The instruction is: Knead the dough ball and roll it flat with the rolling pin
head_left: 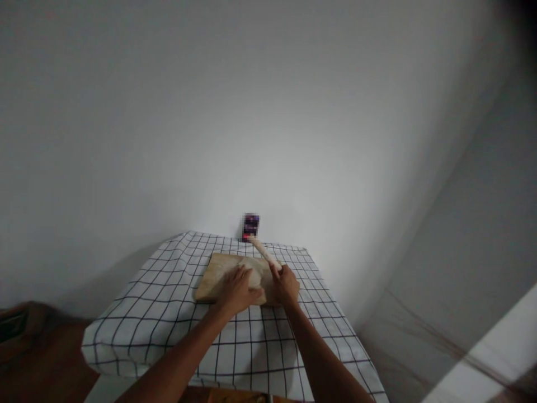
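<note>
Left hand (240, 290): palm down, thumb and fingers spread, not clamped on anything. It's pressing a thin, pale, flat piece of dough-like material (255, 275) that sits on a light-brown rectangular wooden board (210, 280), lower centre of frame. The hand covers part of the piece, so I can't tell its full outline.

Right hand (287, 285): fingers wrapped around the near end of a pale, slim wooden rolling pin (264, 251), just right of the left hand in frame. Pin is raised at a slant, far end pointing up and left. Right hand is over the right end of the board; can't tell if it touches.

Board lies flat on a white cloth with a dark grid pattern (142, 305), draped over a table, creased toward the left of frame. Pin's far end overlaps the base of a small dark upright rectangle (250, 225), centre of frame, against the plain pale-grey wall (251, 112). Rectangle is pixelated, so can't say what it is, or whether the pin touches it.

Reddish-brown floor (59, 358) at lower left.
</note>
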Tool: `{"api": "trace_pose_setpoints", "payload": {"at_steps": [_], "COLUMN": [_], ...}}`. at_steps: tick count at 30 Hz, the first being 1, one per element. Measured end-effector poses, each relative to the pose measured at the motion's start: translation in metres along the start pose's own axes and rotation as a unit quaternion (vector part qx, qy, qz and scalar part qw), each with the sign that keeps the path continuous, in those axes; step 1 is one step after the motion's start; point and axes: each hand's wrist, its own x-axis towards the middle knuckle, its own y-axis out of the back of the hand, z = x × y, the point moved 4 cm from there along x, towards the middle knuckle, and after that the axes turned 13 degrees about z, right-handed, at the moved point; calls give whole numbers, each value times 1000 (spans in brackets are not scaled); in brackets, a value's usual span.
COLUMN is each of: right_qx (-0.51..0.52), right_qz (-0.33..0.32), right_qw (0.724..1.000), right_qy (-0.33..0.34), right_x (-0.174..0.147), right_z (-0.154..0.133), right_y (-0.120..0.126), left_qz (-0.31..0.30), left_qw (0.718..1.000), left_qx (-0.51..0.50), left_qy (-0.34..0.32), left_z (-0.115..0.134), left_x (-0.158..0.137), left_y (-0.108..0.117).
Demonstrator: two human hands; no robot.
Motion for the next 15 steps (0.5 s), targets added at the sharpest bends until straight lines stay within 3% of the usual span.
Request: {"api": "trace_pose_setpoints", "payload": {"at_steps": [3,6,11,15], "right_qx": [6,5,14,13], "right_qz": [4,-1,4,10], "right_qw": [1000,1000,1000,1000], "right_qy": [6,6,12,11], "right_x": [-1,0,1,0], "right_z": [-2,-3,-2,-2], "right_y": [2,3,5,6], "left_qz": [-7,-6,-63,-99], "left_qw": [999,995,979,970], "left_qx": [35,54,11,-37], "left_qy": [-14,-80,-192,-219], "left_z": [6,5,-19,-41], "left_x": [21,34,41,36], "left_y": [-7,-7,9,17]}}
